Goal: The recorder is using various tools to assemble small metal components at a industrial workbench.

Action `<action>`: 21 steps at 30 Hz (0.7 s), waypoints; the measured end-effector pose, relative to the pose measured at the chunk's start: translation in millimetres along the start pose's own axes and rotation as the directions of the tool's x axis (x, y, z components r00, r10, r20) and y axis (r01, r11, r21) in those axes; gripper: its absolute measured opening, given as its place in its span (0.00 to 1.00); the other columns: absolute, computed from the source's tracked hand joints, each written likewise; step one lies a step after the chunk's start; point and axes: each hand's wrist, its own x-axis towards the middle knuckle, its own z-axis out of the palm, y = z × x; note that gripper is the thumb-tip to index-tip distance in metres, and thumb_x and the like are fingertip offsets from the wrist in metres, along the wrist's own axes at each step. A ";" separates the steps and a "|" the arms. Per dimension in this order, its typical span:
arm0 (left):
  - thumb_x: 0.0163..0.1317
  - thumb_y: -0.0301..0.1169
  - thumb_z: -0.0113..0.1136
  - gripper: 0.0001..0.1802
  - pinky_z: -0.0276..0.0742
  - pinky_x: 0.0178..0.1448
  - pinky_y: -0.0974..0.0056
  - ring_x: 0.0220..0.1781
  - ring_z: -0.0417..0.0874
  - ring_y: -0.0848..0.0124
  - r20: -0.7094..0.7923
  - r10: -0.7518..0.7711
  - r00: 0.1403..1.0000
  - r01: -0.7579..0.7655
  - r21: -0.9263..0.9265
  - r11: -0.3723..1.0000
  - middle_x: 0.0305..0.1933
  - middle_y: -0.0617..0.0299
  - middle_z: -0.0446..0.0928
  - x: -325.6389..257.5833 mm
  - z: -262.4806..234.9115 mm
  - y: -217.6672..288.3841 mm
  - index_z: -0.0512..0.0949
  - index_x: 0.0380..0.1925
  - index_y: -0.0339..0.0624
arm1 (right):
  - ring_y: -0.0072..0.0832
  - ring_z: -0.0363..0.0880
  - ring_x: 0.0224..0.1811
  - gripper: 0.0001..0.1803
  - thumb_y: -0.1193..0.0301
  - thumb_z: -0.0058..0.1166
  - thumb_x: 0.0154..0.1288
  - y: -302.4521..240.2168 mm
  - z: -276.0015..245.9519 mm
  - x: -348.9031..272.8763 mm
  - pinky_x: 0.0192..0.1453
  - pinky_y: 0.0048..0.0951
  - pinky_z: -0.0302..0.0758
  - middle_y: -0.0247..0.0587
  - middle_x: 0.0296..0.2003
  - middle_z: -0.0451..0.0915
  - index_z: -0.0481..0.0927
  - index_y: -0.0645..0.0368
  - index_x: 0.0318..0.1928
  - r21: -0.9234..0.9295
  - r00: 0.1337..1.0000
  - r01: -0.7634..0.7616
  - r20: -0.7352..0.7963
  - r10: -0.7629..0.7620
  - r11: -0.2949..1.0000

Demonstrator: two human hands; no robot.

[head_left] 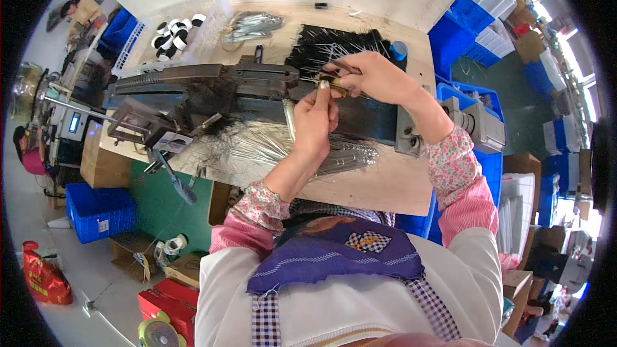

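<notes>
My left hand is closed in a pinch, thumb up, at the right end of a long dark metal machine bed. What its fingertips hold is too small to make out. Just beside it, my right hand is closed around a slim dark tool with a brass-coloured part; its exact kind is unclear. The fingertips of both hands nearly meet. Behind them lies a pile of black bristles and thin metal wires. A fan of loose thin wires spreads in front of the machine bed, left of my left forearm.
A white basket with black and white rolls stands at the back left. Near it lies a bundle of silvery wires. A blue round cap sits at the right; a grey motor unit juts out beyond the table's right edge.
</notes>
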 end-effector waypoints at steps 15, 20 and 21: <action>0.66 0.63 0.36 0.48 0.57 0.74 0.55 0.71 0.58 0.54 0.331 -0.128 0.935 0.320 -0.629 0.708 0.66 0.41 0.58 6.3 -2.0 24.1 0.53 0.60 0.20 | 0.45 0.73 0.44 0.20 0.65 0.52 0.65 -17.5 -24.3 4.3 0.50 0.39 0.70 0.50 0.39 0.72 0.75 0.53 0.57 -0.713 0.966 -0.091 -0.234 -0.114 0.695; 0.67 0.62 0.33 0.44 0.55 0.74 0.56 0.69 0.63 0.57 0.353 -0.117 0.928 0.316 -0.584 0.748 0.65 0.45 0.64 0.2 -3.9 22.1 0.60 0.60 0.27 | 0.43 0.74 0.37 0.19 0.79 0.51 0.49 -25.6 34.6 -10.5 0.44 0.39 0.74 0.45 0.32 0.73 0.79 0.58 0.45 -0.598 0.836 0.379 -0.106 -0.538 0.706; 0.67 0.63 0.33 0.44 0.55 0.75 0.57 0.68 0.64 0.59 0.299 -0.115 0.947 0.280 -0.601 0.748 0.64 0.48 0.65 -1.8 -5.2 20.4 0.60 0.59 0.26 | 0.42 0.75 0.36 0.16 0.80 0.54 0.48 -24.5 25.3 -2.0 0.42 0.37 0.75 0.43 0.28 0.74 0.81 0.59 0.41 -0.656 0.800 0.377 -0.126 -0.587 0.654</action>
